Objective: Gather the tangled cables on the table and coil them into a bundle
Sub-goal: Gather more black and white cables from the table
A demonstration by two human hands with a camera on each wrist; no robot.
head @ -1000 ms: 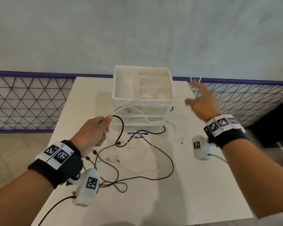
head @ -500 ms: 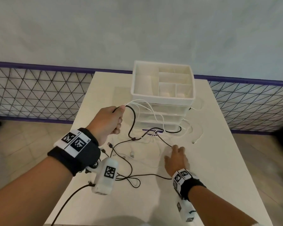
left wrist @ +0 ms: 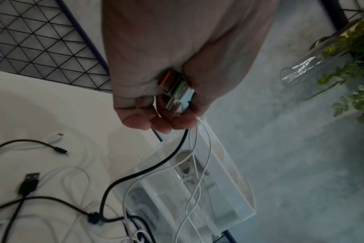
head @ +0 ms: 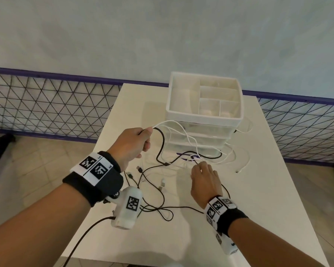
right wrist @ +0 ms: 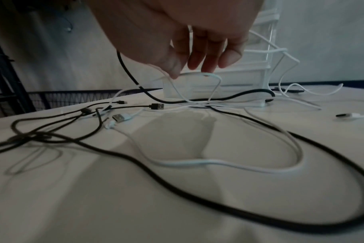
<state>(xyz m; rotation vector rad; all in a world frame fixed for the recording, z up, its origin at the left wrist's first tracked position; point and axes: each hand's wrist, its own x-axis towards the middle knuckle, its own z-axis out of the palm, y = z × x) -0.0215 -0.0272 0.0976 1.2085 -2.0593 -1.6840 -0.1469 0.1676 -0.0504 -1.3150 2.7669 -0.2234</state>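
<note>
Fingers (right wrist: 175, 65) of my right hand (head: 204, 180) pinch a white cable loop (right wrist: 197, 74) just above the table (head: 268, 189), near the drawer organizer (head: 204, 116). My left hand (head: 132, 144) grips gathered plugs and strands, raised. I'd feed this loop leftward slowly, since black cables (right wrist: 218, 194) cross it and could snag.

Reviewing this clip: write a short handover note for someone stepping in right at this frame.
Left hand: raised, gripping several plug ends with one black cable and white cables trailing down.
Right hand: low over the table, fingertips pinching a loop of white cable in front of the drawer organizer.
Done: a few ends gathered.
Left: most cables lie tangled and loose on the table; free plugs need collecting, then coil everything into a bundle.
</note>
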